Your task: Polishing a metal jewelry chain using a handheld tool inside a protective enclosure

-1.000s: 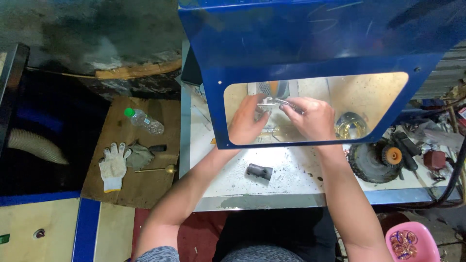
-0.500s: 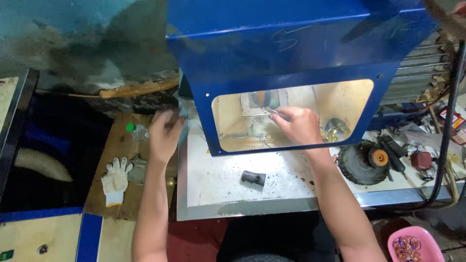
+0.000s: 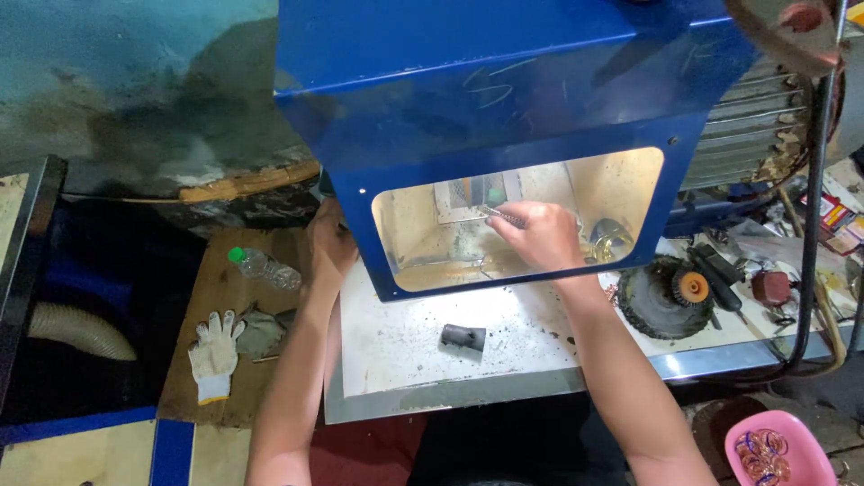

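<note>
A large blue hood (image 3: 504, 99) with a clear yellowish window stands over a white worktop (image 3: 405, 346). Seen through the window, my right hand (image 3: 538, 236) is shut on a thin ridged metal rod (image 3: 500, 214) inside the lit chamber. My left hand (image 3: 329, 241) rests on the outer left side of the blue hood, partly hidden behind its edge. Whether its fingers grip anything cannot be seen. A small dark cylinder (image 3: 463, 337) lies on the worktop between my forearms.
On a brown board (image 3: 225, 297) at left lie a plastic bottle with green cap (image 3: 263, 266), a white glove (image 3: 214, 355) and a grey cloth (image 3: 261, 329). At right are a black wire wheel (image 3: 664, 297), tools and a pink bowl of copper rings (image 3: 765, 450).
My left hand left the chamber, swung out to the left and came back onto the hood's left side. My right hand stays inside holding the rod.
</note>
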